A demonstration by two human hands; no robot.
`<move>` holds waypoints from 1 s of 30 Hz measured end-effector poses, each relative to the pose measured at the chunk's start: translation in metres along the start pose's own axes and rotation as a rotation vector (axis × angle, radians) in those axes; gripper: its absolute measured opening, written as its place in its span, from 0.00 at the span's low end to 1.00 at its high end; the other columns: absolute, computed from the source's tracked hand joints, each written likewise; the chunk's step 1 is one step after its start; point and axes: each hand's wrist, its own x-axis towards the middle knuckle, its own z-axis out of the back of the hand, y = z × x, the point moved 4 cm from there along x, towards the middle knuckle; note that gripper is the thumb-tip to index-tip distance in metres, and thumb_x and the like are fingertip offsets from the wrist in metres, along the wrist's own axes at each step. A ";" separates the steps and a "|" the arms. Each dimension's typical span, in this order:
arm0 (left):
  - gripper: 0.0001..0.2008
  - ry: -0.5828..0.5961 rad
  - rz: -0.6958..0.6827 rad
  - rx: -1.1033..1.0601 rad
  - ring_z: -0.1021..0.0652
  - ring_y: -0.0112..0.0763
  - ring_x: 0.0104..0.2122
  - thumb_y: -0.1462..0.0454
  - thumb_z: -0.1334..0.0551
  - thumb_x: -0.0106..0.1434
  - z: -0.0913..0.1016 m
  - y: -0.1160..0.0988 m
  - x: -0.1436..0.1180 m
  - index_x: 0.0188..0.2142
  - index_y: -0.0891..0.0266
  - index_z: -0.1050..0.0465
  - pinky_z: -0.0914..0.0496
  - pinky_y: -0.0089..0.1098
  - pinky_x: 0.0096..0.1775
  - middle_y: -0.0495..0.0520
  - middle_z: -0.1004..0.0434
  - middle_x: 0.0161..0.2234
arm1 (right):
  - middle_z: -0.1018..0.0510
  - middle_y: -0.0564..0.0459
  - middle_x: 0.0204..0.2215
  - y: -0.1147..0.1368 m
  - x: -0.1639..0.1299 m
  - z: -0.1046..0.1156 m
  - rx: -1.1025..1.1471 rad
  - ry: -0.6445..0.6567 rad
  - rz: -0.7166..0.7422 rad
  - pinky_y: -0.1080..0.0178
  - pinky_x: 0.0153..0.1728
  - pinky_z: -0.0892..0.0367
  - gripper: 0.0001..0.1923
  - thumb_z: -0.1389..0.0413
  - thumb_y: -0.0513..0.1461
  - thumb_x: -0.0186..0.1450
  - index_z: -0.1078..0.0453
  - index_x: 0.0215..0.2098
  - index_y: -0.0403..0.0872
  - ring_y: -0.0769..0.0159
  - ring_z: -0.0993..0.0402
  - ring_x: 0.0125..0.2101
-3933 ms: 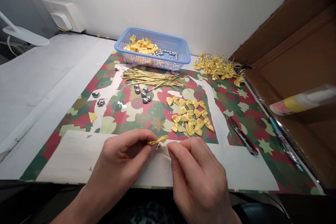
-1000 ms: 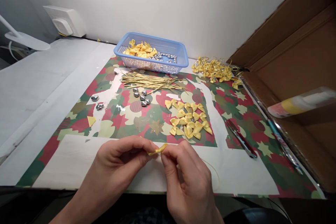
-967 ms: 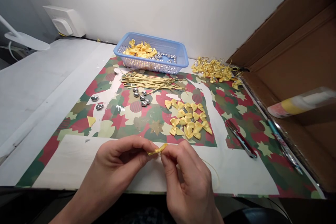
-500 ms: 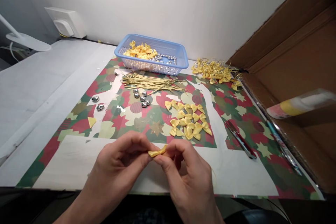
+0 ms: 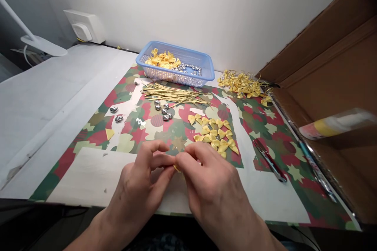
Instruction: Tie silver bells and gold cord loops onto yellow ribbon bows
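Note:
Between the fingertips of both hands is a small yellow ribbon bow (image 5: 176,168), mostly covered by the fingers. My left hand (image 5: 144,182) pinches it from the left with thumb and forefinger. From the right, my right hand (image 5: 210,180) closes over it, its knuckles hiding most of the bow. Just beyond the right hand, several yellow bows (image 5: 219,123) lie in rows on the patterned sheet. Silver jingle bells (image 5: 165,111) sit farther back, left of those bows. Behind them lies a bundle of gold twist ties (image 5: 173,93).
A blue basket (image 5: 176,74) with bows and bells stands against the wall. Finished bows with ties (image 5: 243,84) are heaped to its right. Red-handled snips (image 5: 269,160), a pen (image 5: 318,172), a glue bottle (image 5: 330,123) and a cardboard box (image 5: 330,66) occupy the right side.
My right hand has turned over the bow, so its back now faces up and the bow is mostly covered. My left fingers have shifted closer around it. The view has moved slightly.

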 end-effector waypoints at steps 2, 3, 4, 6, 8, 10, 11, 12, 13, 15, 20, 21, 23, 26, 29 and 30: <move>0.16 0.055 0.098 -0.113 0.13 0.30 0.35 0.69 0.38 0.67 0.000 0.001 0.003 0.50 0.51 0.39 0.22 0.26 0.37 0.45 0.11 0.36 | 0.26 0.50 0.35 -0.002 0.008 0.007 0.140 -0.086 -0.009 0.59 0.34 0.33 0.12 0.51 0.27 0.67 0.30 0.33 0.47 0.62 0.30 0.35; 0.16 0.094 0.161 -0.186 0.13 0.30 0.35 0.69 0.36 0.68 0.000 0.001 0.004 0.49 0.52 0.38 0.22 0.25 0.37 0.45 0.11 0.35 | 0.26 0.51 0.36 -0.006 0.014 0.011 0.267 -0.128 -0.053 0.60 0.36 0.31 0.11 0.50 0.29 0.68 0.30 0.34 0.48 0.63 0.29 0.36; 0.15 0.136 0.227 -0.264 0.13 0.30 0.35 0.68 0.35 0.67 0.000 0.001 0.006 0.49 0.52 0.37 0.22 0.25 0.37 0.45 0.11 0.34 | 0.26 0.52 0.36 -0.013 0.020 0.015 0.432 -0.161 -0.120 0.61 0.36 0.30 0.09 0.48 0.31 0.70 0.30 0.35 0.49 0.64 0.27 0.37; 0.15 0.207 0.338 -0.411 0.14 0.30 0.34 0.65 0.32 0.66 0.001 0.000 0.008 0.47 0.53 0.35 0.22 0.24 0.38 0.45 0.12 0.32 | 0.25 0.54 0.36 -0.032 0.032 0.017 0.830 -0.149 -0.325 0.67 0.29 0.29 0.05 0.44 0.39 0.72 0.32 0.36 0.50 0.67 0.24 0.36; 0.15 0.246 0.407 -0.518 0.14 0.29 0.33 0.62 0.29 0.65 0.003 -0.002 0.010 0.46 0.54 0.31 0.23 0.24 0.39 0.45 0.12 0.30 | 0.24 0.56 0.35 -0.051 0.040 0.015 1.182 -0.102 -0.520 0.72 0.22 0.30 0.08 0.41 0.43 0.71 0.34 0.37 0.51 0.69 0.22 0.33; 0.14 0.265 0.452 -0.569 0.15 0.28 0.32 0.60 0.27 0.64 0.005 -0.001 0.011 0.45 0.55 0.27 0.23 0.22 0.38 0.45 0.13 0.29 | 0.24 0.59 0.32 -0.068 0.045 0.016 1.341 -0.116 -0.658 0.74 0.22 0.28 0.09 0.40 0.41 0.71 0.36 0.36 0.50 0.72 0.23 0.28; 0.13 0.278 0.468 -0.589 0.15 0.27 0.32 0.60 0.26 0.63 0.006 -0.001 0.011 0.45 0.56 0.25 0.23 0.21 0.38 0.45 0.13 0.28 | 0.25 0.60 0.30 -0.077 0.046 0.017 1.357 -0.151 -0.709 0.74 0.24 0.26 0.09 0.40 0.39 0.71 0.36 0.35 0.49 0.75 0.25 0.25; 0.13 0.296 0.481 -0.610 0.15 0.27 0.32 0.60 0.26 0.62 0.006 0.001 0.011 0.44 0.56 0.23 0.23 0.21 0.38 0.45 0.13 0.29 | 0.26 0.60 0.29 -0.085 0.047 0.019 1.350 -0.203 -0.746 0.74 0.25 0.25 0.09 0.41 0.37 0.72 0.36 0.34 0.48 0.77 0.28 0.24; 0.11 0.316 0.489 -0.632 0.16 0.26 0.32 0.60 0.25 0.62 0.006 0.002 0.010 0.43 0.56 0.21 0.24 0.20 0.37 0.46 0.12 0.29 | 0.26 0.60 0.28 -0.094 0.047 0.021 1.329 -0.266 -0.770 0.74 0.27 0.24 0.10 0.42 0.36 0.72 0.36 0.33 0.48 0.78 0.29 0.22; 0.08 0.342 0.491 -0.673 0.16 0.25 0.32 0.60 0.25 0.62 0.005 0.004 0.009 0.41 0.56 0.19 0.24 0.19 0.37 0.46 0.12 0.31 | 0.27 0.59 0.27 -0.110 0.048 0.027 1.274 -0.385 -0.779 0.72 0.29 0.22 0.12 0.45 0.33 0.73 0.36 0.31 0.47 0.78 0.31 0.22; 0.03 0.348 0.463 -0.712 0.18 0.22 0.32 0.62 0.26 0.63 0.006 0.006 0.009 0.37 0.55 0.16 0.25 0.18 0.37 0.44 0.14 0.30 | 0.29 0.59 0.28 -0.153 0.050 0.048 1.127 -0.588 -0.686 0.63 0.40 0.18 0.16 0.49 0.30 0.74 0.39 0.28 0.46 0.78 0.32 0.22; 0.03 0.349 0.462 -0.717 0.18 0.23 0.32 0.62 0.26 0.63 0.006 0.005 0.009 0.37 0.55 0.16 0.25 0.18 0.37 0.44 0.14 0.30 | 0.29 0.60 0.28 -0.162 0.049 0.054 1.088 -0.626 -0.666 0.62 0.42 0.18 0.15 0.49 0.30 0.74 0.39 0.29 0.47 0.78 0.32 0.22; 0.03 0.349 0.467 -0.727 0.18 0.24 0.32 0.63 0.26 0.63 0.006 0.003 0.010 0.37 0.56 0.16 0.24 0.20 0.37 0.45 0.14 0.30 | 0.30 0.61 0.28 -0.177 0.047 0.069 1.026 -0.673 -0.641 0.61 0.44 0.20 0.15 0.47 0.31 0.74 0.38 0.29 0.47 0.79 0.32 0.23; 0.02 0.330 0.486 -0.745 0.18 0.25 0.31 0.65 0.26 0.63 0.007 -0.001 0.010 0.35 0.58 0.16 0.24 0.22 0.37 0.47 0.14 0.30 | 0.28 0.59 0.29 -0.197 0.041 0.091 0.968 -0.658 -0.653 0.63 0.44 0.23 0.13 0.45 0.35 0.74 0.35 0.30 0.50 0.78 0.29 0.26; 0.02 0.316 0.507 -0.738 0.18 0.26 0.32 0.66 0.27 0.63 0.007 -0.006 0.010 0.34 0.58 0.16 0.23 0.23 0.38 0.47 0.13 0.30 | 0.26 0.58 0.29 -0.216 0.034 0.110 0.907 -0.681 -0.690 0.64 0.39 0.25 0.12 0.44 0.32 0.71 0.34 0.30 0.51 0.78 0.28 0.27; 0.02 0.317 0.506 -0.727 0.18 0.26 0.32 0.66 0.26 0.62 0.008 -0.007 0.010 0.34 0.58 0.16 0.23 0.23 0.38 0.47 0.13 0.30 | 0.27 0.59 0.28 -0.223 0.031 0.115 0.882 -0.708 -0.696 0.64 0.37 0.25 0.12 0.43 0.31 0.70 0.34 0.30 0.51 0.78 0.29 0.26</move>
